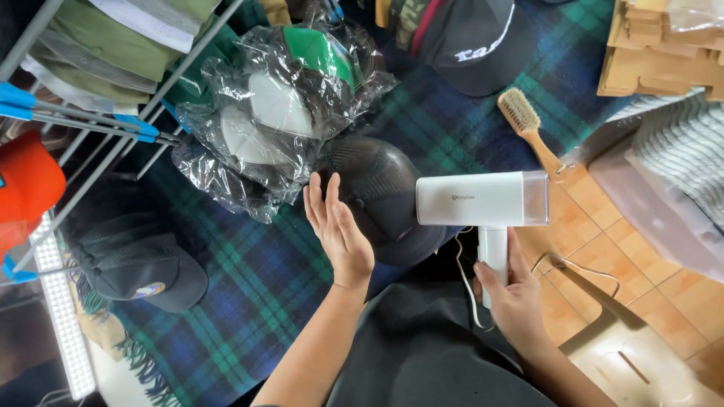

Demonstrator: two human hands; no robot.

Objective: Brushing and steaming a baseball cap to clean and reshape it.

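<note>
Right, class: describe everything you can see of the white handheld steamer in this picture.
The white handheld steamer is T-shaped: a boxy horizontal head, smooth matte plastic by its look, with a translucent section at its right end, set on a slim white handle. The right hand grips the handle from below, holding the head level above a dark mesh cap, its left end toward the cap. A thin white cord hangs from near the handle. The open left hand is beside the cap, apart from the steamer.

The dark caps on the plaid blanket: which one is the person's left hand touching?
The dark mesh-backed cap in the middle, beside the left hand. The logo cap and lettered cap lie apart.
</note>
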